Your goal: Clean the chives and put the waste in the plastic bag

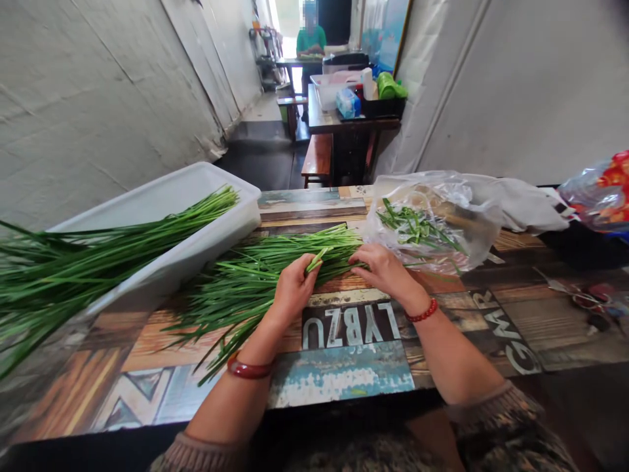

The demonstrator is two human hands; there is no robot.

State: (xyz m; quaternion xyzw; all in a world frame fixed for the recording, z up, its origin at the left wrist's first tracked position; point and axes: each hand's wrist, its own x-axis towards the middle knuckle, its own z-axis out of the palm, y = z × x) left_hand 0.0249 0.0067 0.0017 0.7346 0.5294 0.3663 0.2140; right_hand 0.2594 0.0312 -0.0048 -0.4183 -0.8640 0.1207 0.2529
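- Green stalks (319,259), a few with pale ends, sit pinched between the thumb and fingers of the left hand (293,285), above a patterned tabletop (344,373).
- Just to the right of those fingers, the right hand (387,274) curves its thumb and fingertips close together at the pale ends of the pile; whether a strand is caught between them cannot be told.
- Under and to the left of the left fingers, a loose pile (246,262) of long stalks fans across the tabletop, apparently the share left to work through, and a sizeable one.
- Past the right fingertips, a clear plastic bag (442,182) holds short green scraps (413,226), which suggests that part of the handling is done.
- Well to the left of the fingers, a white tray (162,196) bears a thick bundle (147,246), its leaves trailing out leftward; it may be finished or yet to be handled, and the view does not settle which.
- Far ahead of both hands, beyond a wooden bench (317,156) and a dark table (322,119), a person in green (310,39) is at another table (287,62).
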